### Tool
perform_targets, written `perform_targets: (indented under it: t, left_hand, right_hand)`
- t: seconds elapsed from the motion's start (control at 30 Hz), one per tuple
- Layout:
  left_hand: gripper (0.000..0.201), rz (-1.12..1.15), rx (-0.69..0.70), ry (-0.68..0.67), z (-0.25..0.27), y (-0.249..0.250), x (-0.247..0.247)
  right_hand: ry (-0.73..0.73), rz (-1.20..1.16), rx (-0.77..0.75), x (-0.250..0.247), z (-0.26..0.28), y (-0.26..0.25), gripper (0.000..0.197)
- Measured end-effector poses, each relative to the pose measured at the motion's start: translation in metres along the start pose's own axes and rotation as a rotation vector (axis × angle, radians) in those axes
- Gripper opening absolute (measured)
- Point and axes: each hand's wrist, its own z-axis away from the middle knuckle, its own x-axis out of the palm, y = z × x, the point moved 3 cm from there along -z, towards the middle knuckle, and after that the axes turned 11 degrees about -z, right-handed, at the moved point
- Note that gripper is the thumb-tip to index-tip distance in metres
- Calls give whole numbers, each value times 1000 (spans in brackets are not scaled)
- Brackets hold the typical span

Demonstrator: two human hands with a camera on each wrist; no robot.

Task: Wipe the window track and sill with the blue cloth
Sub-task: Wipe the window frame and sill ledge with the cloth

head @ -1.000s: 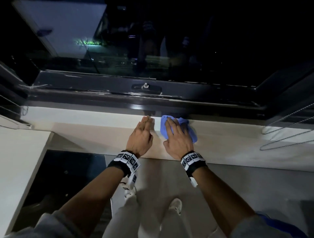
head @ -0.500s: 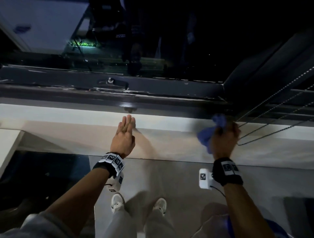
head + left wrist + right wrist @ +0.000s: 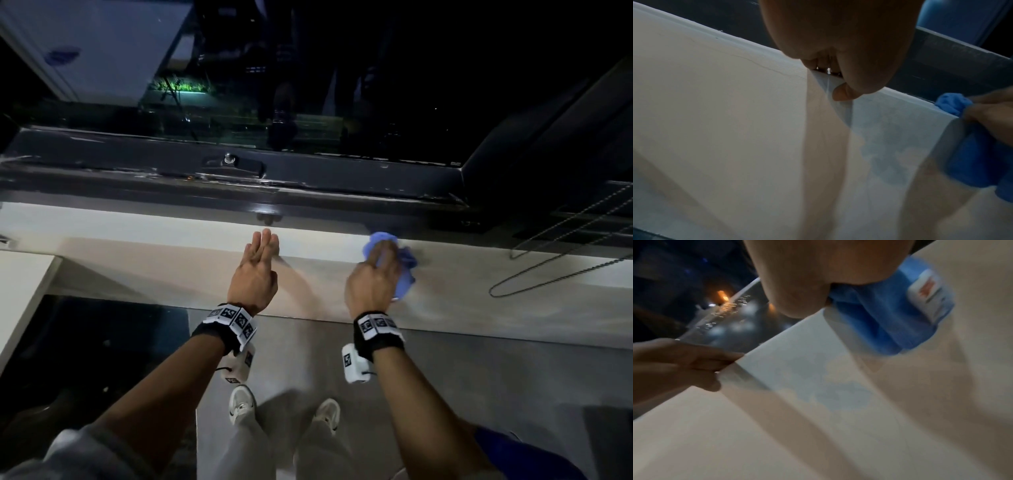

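Note:
The blue cloth [image 3: 406,274] lies bunched on the beige sill [image 3: 154,270], right of centre, against the dark window track [image 3: 342,193]. My right hand [image 3: 380,260] grips the cloth and presses it down on the sill; blue folds stick out beyond the fingers and to the right. The right wrist view shows the cloth [image 3: 890,313] under my palm, with a white label on it. My left hand [image 3: 263,246] rests flat on the sill at centre, fingers straight and together, tips at the track's edge. In the left wrist view a damp patch [image 3: 885,146] marks the sill beside the cloth [image 3: 972,162].
A looped blind cord [image 3: 548,274] lies on the sill to the right of the cloth, with blind slats [image 3: 582,222] above it. A latch knob [image 3: 227,158] sits on the dark window frame. A white counter [image 3: 20,291] adjoins the sill at left.
My right hand swept the cloth rightward to the blind cords, lifting it bunched, and has now come back left onto the sill. The left hand has stayed in place.

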Motion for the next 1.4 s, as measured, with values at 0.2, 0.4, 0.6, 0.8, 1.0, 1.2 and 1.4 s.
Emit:
perform_targets:
  t: [0.2, 0.4, 0.6, 0.8, 1.0, 1.2, 1.4]
  left_hand:
    - [88, 15, 4, -34, -1, -5, -11]
    - [87, 33, -19, -38, -4, -12, -4]
    - [88, 30, -24, -4, -3, -9, 1]
    - [92, 26, 2, 45, -1, -8, -1]
    - [91, 91, 74, 21, -2, -19, -4]
    - [51, 102, -59, 160, 3, -67, -36]
    - [68, -2, -102, 155, 18, -108, -25]
  right_hand:
    - [96, -456, -115, -40, -8, 3, 44]
    - [335, -89, 115, -77, -45, 116, 43]
    - [54, 320, 11, -13, -24, 82, 52]
    - [-4, 24, -164, 26, 11, -31, 66]
    - [-174, -250, -401, 15, 8, -67, 51]
    - [258, -252, -205, -64, -19, 14, 36]
    - [54, 155, 7, 6, 9, 15, 80]
